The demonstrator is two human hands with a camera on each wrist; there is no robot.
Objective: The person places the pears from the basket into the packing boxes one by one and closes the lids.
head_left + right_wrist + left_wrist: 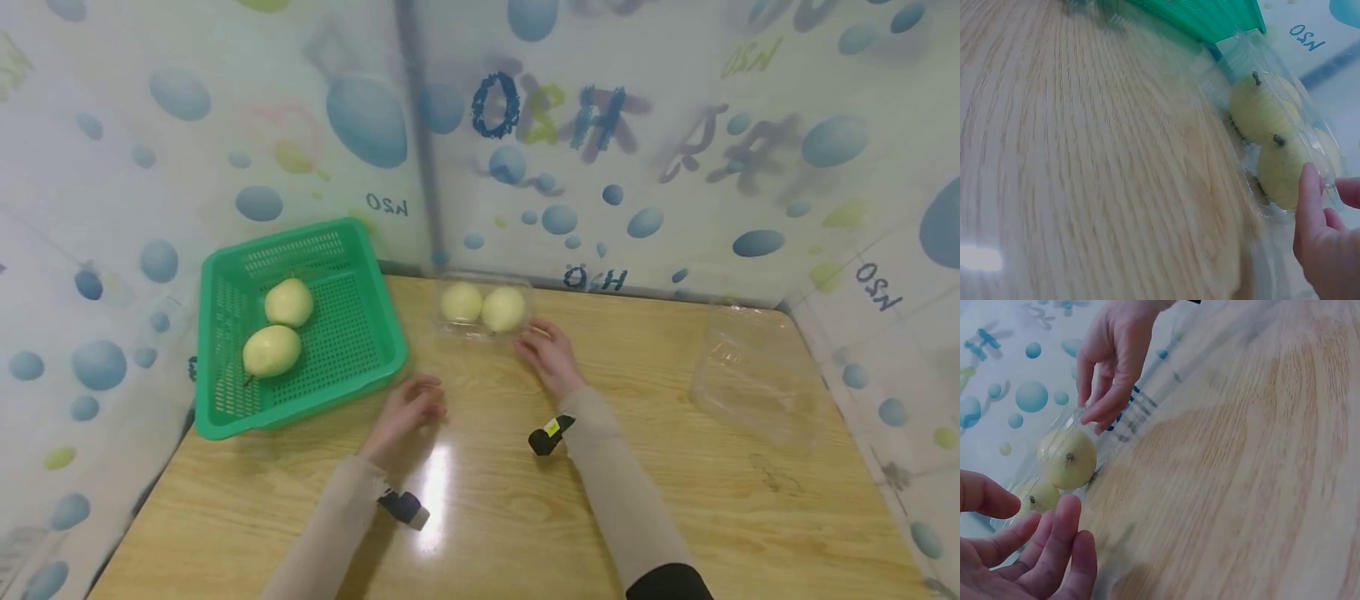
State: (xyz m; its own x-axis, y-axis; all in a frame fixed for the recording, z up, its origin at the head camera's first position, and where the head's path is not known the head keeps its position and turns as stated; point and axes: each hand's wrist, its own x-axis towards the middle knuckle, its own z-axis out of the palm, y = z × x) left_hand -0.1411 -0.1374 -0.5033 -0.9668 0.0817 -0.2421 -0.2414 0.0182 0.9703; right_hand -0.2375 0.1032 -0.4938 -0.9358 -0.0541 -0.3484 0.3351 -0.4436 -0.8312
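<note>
Two pale yellow-green pears sit side by side in a clear plastic box at the back of the table, against the wall sheet. At the box's right front corner is my right hand, its fingertips right at the edge. The right wrist view shows the thumb and forefinger spread at that end of the box. My left hand is held over the table between the box and a green basket. Its fingers are loosely bent, with nothing in them.
Two more pears lie in the left part of the green basket. On the right of the table stands another clear plastic container. A patterned sheet with blue drops hangs behind and along the sides.
</note>
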